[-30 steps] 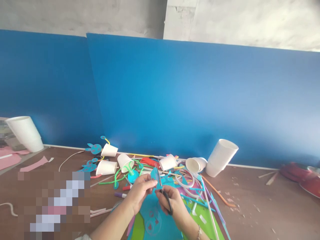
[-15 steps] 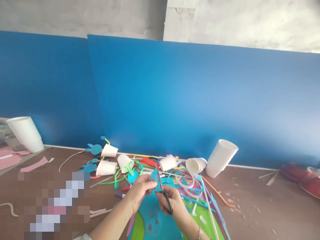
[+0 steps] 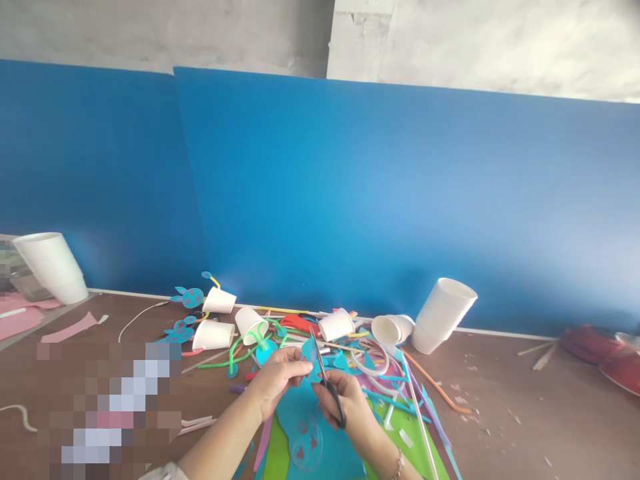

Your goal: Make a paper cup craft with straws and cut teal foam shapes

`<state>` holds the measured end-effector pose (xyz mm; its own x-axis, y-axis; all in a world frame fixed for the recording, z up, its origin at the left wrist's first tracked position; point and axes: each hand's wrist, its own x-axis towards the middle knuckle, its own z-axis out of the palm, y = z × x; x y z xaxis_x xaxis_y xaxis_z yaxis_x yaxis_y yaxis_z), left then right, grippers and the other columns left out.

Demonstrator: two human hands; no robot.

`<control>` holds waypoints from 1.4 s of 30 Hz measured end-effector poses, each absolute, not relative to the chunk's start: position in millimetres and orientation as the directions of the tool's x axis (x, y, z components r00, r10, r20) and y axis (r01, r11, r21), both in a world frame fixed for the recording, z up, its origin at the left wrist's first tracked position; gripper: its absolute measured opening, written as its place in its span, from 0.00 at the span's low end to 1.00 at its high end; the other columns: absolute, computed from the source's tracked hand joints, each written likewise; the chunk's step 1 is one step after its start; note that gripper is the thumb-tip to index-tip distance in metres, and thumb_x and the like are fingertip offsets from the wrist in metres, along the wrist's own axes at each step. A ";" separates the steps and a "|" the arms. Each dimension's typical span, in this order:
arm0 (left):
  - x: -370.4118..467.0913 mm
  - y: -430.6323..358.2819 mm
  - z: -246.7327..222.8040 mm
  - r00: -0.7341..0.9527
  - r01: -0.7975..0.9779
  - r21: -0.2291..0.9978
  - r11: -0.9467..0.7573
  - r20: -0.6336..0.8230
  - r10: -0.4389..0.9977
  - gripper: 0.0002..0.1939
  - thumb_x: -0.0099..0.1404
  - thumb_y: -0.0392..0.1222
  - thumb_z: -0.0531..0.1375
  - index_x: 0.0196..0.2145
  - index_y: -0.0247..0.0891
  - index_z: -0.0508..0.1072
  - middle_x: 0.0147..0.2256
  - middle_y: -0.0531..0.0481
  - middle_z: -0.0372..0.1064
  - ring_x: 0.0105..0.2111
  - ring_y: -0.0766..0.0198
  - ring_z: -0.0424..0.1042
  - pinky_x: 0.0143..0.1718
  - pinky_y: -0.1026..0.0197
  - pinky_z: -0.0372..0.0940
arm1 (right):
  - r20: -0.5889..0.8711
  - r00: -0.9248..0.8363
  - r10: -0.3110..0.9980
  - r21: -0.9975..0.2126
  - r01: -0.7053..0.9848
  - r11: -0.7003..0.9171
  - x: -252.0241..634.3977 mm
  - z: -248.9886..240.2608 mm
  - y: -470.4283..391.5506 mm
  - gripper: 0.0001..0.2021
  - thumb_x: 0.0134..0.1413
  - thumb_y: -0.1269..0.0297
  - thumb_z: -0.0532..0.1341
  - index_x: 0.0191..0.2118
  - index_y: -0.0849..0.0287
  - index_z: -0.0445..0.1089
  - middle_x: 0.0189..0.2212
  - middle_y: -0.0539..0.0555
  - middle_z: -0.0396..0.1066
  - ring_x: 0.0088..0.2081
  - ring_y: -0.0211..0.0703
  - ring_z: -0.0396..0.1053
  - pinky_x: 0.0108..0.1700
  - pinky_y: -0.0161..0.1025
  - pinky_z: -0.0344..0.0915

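Note:
My left hand point(image 3: 283, 375) pinches a small piece of blue paper point(image 3: 309, 353) between thumb and fingers. In my right hand point(image 3: 345, 400) is a pair of black-handled scissors point(image 3: 335, 400), its blades pointing up and away, at the right edge of the blue piece. Whether the blades are fully closed is hard to tell. Beneath both hands lies a larger blue sheet point(image 3: 340, 457) with a drawn round face and red heart shapes, on top of a green sheet point(image 3: 277, 460).
Several white paper cups point(image 3: 337, 325) lie on their sides behind the hands, some with blue cutouts point(image 3: 190, 297) and bent straws. Cup stacks point(image 3: 444, 317) stand right and far left. Straws and scraps litter the brown table point(image 3: 505, 433). A blue panel point(image 3: 350, 200) rises behind.
The blue piece has turned slightly in my left hand, and its outline beside the blades looks narrower. My right hand keeps the scissors in nearly the same place.

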<state>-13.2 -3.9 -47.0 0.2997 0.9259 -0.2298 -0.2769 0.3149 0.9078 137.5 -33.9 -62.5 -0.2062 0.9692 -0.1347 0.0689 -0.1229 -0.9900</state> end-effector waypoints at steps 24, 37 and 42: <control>-41.2 11.3 -50.1 0.370 -0.315 0.836 0.448 -0.327 0.870 0.12 0.41 0.34 0.66 0.26 0.37 0.68 0.20 0.56 0.65 0.21 0.69 0.63 0.23 0.67 0.55 | -0.162 -0.286 0.944 -0.981 0.148 -0.124 144.1 -73.7 -29.3 0.11 0.48 0.58 0.62 0.26 0.60 0.65 0.08 0.39 0.54 0.10 0.28 0.48 0.13 0.29 0.42; -30.0 -0.7 -45.2 0.491 -0.583 0.737 0.342 -0.015 0.871 0.26 0.44 0.39 0.69 0.43 0.39 0.72 0.39 0.47 0.69 0.36 0.63 0.67 0.36 0.63 0.60 | -0.147 -0.122 0.982 -0.989 0.036 -0.144 137.7 -71.8 -30.8 0.16 0.45 0.51 0.64 0.26 0.60 0.65 0.10 0.41 0.57 0.10 0.27 0.49 0.14 0.29 0.43; -23.7 -3.1 -46.7 0.506 -0.365 0.878 0.311 -0.093 0.857 0.25 0.42 0.31 0.67 0.42 0.39 0.73 0.34 0.51 0.70 0.35 0.64 0.67 0.37 0.63 0.59 | -0.141 -0.112 0.984 -0.990 0.017 -0.140 136.2 -70.0 -32.6 0.17 0.46 0.50 0.64 0.27 0.60 0.64 0.10 0.41 0.57 0.11 0.27 0.49 0.14 0.29 0.43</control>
<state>-23.7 -3.1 -46.7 0.5061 0.8574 -0.0932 -0.3645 0.3106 0.8779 136.2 -32.6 -70.0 -0.1116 0.9838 -0.1406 0.0172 -0.1396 -0.9901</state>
